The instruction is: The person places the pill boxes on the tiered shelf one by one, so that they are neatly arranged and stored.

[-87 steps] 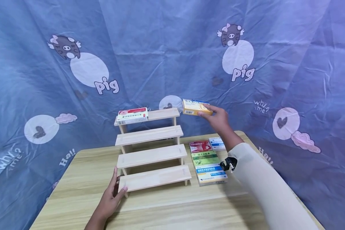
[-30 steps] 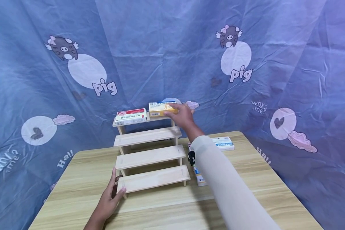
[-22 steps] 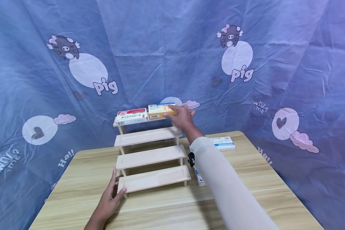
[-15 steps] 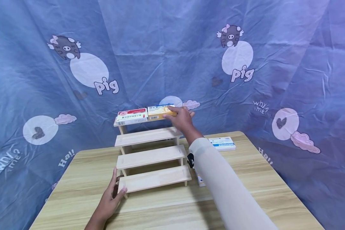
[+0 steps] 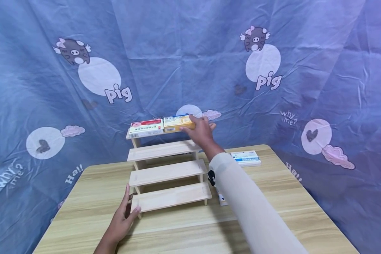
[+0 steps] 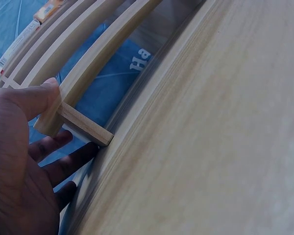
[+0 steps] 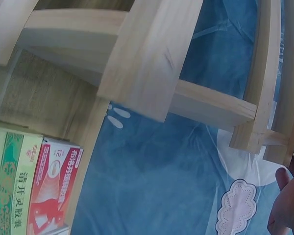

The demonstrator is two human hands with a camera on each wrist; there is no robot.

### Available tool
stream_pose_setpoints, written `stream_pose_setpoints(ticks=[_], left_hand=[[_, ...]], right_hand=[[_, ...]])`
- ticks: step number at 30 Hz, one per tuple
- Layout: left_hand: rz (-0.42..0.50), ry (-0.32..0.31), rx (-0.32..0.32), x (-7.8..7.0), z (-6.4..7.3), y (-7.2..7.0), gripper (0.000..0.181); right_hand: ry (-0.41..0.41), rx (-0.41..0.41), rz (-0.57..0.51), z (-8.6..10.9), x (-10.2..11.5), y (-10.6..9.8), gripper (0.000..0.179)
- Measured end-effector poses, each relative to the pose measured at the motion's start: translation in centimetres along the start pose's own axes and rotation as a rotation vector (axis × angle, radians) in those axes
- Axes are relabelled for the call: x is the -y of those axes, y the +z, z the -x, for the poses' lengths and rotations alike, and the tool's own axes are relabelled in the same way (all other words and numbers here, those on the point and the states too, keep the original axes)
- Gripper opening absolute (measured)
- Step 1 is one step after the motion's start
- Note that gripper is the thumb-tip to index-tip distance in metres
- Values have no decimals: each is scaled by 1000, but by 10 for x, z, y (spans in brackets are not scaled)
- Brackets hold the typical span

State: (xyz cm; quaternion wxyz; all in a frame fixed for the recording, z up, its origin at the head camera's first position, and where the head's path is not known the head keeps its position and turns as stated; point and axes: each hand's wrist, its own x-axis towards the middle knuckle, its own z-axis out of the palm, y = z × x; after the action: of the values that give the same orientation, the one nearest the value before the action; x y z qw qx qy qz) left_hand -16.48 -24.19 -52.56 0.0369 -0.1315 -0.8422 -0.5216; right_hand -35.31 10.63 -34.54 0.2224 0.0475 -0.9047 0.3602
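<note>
A four-tier wooden display rack [image 5: 169, 173] stands on the table. At its lowest step my left hand [image 5: 122, 215] grips the left end, thumb [image 6: 39, 98] on the step's edge and fingers lower down by the leg. On the top step my right hand [image 5: 201, 131] pinches the right end of a yellow and white medicine box [image 5: 174, 121]. That box lies flat, right beside a red and white medicine box [image 5: 146, 127]. In the right wrist view only part of my right hand [image 7: 289, 205] shows, at the right edge.
Right of the rack lie more medicine boxes: a white and blue one [image 5: 246, 158], a green one [image 7: 12, 181] and a red one [image 7: 56, 183]. My right sleeve [image 5: 241, 190] covers part of this group in the head view. A blue printed cloth [image 5: 190, 63] hangs behind the table [image 5: 273, 211].
My right hand has carried the yellow and white box leftward from beside the rack onto the top step, then up against the red and white box. My left hand stays at the lowest step.
</note>
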Motion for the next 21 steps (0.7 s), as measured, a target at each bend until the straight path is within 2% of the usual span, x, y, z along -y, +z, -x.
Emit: stream_pose_setpoints(ticks=[4,10,17,21], left_hand=[[-13,-5,-1,0,0,0,94],[-11,-10,3,2,-2,2,94],[1,7,13,0,-3,3,94],[-8,1,11,-1,-1,1,93]], right_hand=[[5,26,9,0,-5,-2,93],[-22,33,-80,1,-23,-7,105],[-101,3,-139,5,-48,-15,100],[-112,-4,-173,11,-61,-16,97]])
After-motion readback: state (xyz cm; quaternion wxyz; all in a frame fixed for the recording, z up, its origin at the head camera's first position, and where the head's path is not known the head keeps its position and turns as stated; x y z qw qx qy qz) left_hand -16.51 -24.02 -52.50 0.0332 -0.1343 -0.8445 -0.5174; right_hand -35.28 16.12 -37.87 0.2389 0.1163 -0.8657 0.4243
